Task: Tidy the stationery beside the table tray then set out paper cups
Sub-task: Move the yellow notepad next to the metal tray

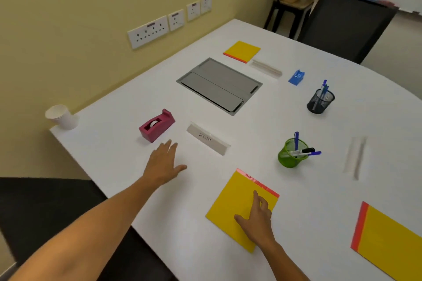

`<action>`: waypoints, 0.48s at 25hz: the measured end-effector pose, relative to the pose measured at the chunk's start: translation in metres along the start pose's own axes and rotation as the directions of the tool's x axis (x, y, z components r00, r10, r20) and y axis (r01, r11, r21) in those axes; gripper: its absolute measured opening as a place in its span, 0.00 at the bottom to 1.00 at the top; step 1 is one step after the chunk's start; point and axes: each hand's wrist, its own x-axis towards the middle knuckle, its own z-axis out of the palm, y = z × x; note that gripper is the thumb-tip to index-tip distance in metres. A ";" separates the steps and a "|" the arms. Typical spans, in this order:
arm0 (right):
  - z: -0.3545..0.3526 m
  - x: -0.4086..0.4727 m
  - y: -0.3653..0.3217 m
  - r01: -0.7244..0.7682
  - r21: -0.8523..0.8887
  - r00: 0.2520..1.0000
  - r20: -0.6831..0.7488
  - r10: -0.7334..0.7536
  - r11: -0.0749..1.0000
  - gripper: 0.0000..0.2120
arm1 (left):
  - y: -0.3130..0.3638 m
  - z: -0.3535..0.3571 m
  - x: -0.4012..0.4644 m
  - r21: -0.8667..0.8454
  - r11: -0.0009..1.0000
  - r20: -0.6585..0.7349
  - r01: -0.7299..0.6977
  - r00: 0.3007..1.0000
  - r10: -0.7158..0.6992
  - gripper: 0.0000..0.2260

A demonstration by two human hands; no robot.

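On the white surface (262,121), left hand (163,164) lies flat, fingers straight and spread wide, holding nothing, just short of the pink tape dispenser (157,126). Right hand (257,218) rests on the near yellow notepad (233,203), index finger straight and pointing toward the pad's red top strip, other fingers loosely curled, nothing gripped.

Near pad sits tilted, close to the front edge. Second yellow notepad (392,242) with red strip lies far right, partly cut off by frame. Third yellow notepad (242,51) lies at the far side, beyond the grey table tray (220,83) recessed in the middle.

Green pen cup (291,154) stands right of center, one blue pen upright, a black marker and another blue pen leaning out over its rim. Black mesh pen cup (320,100) farther back holds blue pens. Blue stapler (296,77) sits behind it, near a clear name stand (266,68). Name stand with handwritten card (209,141) sits between tape dispenser and green cup, just right of the left hand. Another clear name stand (356,157) at right, blurred.

Stack of white paper cups (61,116) lies on its side at the far left corner, well apart from everything else.

Black chair (342,27) stands at the far end; wall sockets (148,32) on the yellow wall.
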 end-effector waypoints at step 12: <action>0.004 0.068 -0.019 -0.047 -0.387 0.996 0.058 0.075 0.921 0.50 | -0.064 -0.004 0.129 0.047 0.997 -0.055 0.054 0.997 -0.051 0.40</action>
